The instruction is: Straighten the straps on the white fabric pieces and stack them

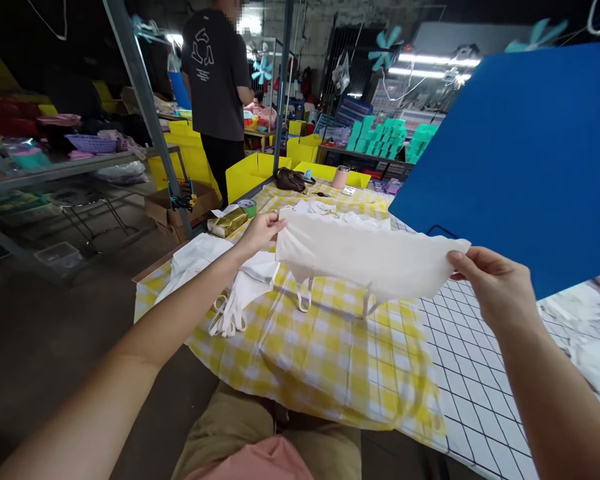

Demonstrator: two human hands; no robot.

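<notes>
**White cloth bag stretched between both hands**

Yellow-checked cloth covers the table (300, 353) below my grip, with a grid-patterned sheet (480, 373) to its right. I see my left hand (261, 230) pinching one end of the white cloth bag (365, 257) and my right hand (495, 283) pinching the other, so the bag hangs taut in the air between them, handles dangling under it. Just below the left hand lies a pile of white bags (220, 273). Behind the right hand stands a blue board (525, 160).
</notes>
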